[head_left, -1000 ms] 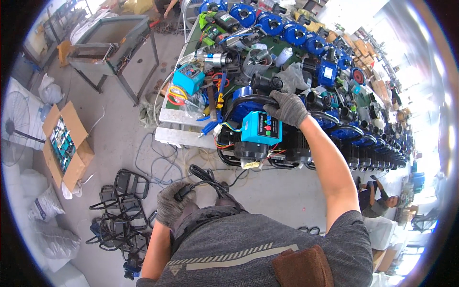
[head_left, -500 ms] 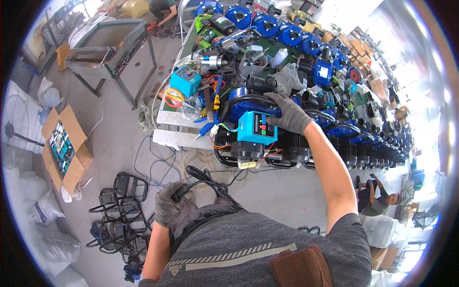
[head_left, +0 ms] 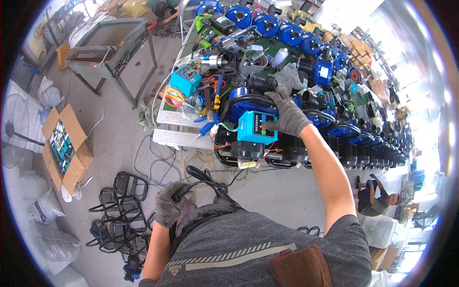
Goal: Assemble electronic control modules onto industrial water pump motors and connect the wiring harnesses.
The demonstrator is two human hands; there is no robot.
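Note:
My left hand (head_left: 172, 204), in a grey work glove, is closed around the plug end of a black power cord (head_left: 205, 176). The cord's coiled bundle hangs beside it, in front of my lap. My gloved right hand (head_left: 289, 116) reaches over a blue pump (head_left: 244, 106), fingers stretched along its top by the black handle. Its thumb lies on the button panel of a turquoise control box (head_left: 251, 128). Under that box is a black motor housing (head_left: 247, 152) with loose coloured wires around it. My right hand holds nothing.
On the bench are scissors (head_left: 174, 97), another turquoise box (head_left: 185, 80), a green power drill (head_left: 206, 36) and rows of blue pumps (head_left: 289, 36). Black metal frames (head_left: 125, 210) lie piled on the floor, near an open carton (head_left: 67, 148). Two other people are farther off.
My right thumb has moved left onto the control box's buttons. My left hand keeps its hold on the plug. In the background, a person has bent lower.

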